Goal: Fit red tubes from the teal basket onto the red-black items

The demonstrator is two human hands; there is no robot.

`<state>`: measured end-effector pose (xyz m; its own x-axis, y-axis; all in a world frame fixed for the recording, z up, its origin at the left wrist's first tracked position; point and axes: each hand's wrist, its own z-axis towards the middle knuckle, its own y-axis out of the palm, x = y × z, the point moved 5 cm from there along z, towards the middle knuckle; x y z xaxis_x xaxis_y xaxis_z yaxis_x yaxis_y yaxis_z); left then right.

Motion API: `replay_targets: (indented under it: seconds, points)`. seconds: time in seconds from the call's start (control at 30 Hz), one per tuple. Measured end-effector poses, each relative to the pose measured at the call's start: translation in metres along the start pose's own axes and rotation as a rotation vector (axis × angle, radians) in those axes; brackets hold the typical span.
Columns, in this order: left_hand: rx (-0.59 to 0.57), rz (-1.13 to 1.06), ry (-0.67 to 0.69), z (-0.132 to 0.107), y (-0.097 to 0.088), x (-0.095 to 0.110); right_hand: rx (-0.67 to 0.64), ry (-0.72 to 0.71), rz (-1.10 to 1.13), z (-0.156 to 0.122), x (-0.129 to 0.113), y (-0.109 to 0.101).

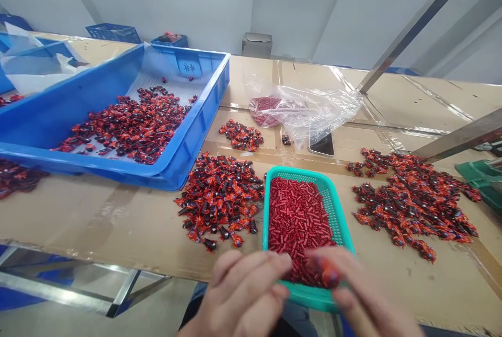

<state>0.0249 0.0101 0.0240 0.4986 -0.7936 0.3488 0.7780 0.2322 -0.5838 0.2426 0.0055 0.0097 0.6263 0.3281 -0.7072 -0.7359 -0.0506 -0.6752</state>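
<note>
Over the near end of a green plastic basket (341, 211) filled with small dark-red tubes (298, 216), my two hands are close together. My left hand (247, 290) is closed, its fingertips pressed together; whatever they hold is hidden. Between the thumb and fingers of my right hand (368, 290) is a small orange-red plastic piece with a purple spot (328, 273), blurred by motion. Left of the basket lies a pile of black-and-orange plastic pieces (223, 195). A second pile of similar pieces (415, 201) spreads out on the right.
A large blue tray (196, 133) with many such pieces stands at the left. Behind the basket are a smaller heap (241, 134), a clear plastic bag (325, 109) with red bits and a phone (322, 143). Metal posts (415, 28) rise at the right of the cardboard-covered table (78, 216).
</note>
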Motion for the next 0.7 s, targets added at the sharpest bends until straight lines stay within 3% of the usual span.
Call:
replay_targets:
  seconds: [0.1,0.13,0.23,0.33,0.4,0.5,0.6,0.7]
  points:
    - [-0.141,0.076,-0.122,-0.009,-0.007,-0.032,0.277,0.040,-0.693,0.004,0.059,-0.056]
    - [-0.178,0.114,-0.145,-0.016,-0.009,-0.042,0.333,0.087,-0.800,0.006,0.080,-0.073]
    - [-0.263,0.210,-0.128,-0.038,-0.007,-0.060,0.394,0.173,-0.975,0.014,0.128,-0.107]
    - [-0.282,0.249,-0.036,-0.045,0.000,-0.061,0.417,0.182,-1.039,0.021,0.141,-0.116]
    - [-0.264,0.251,0.004,-0.041,0.003,-0.058,0.462,0.143,-1.033,0.026,0.128,-0.110]
    - [-0.245,0.151,-0.056,-0.029,0.001,-0.055,0.433,-0.016,-0.924,0.032,0.083,-0.081]
    - [-0.157,-0.083,-0.193,-0.018,-0.007,-0.052,0.143,-0.235,-0.634,0.038,0.032,-0.029]
    - [-0.115,-0.360,-0.352,-0.011,-0.008,-0.047,-0.098,-0.315,-0.482,0.041,0.003,0.016]
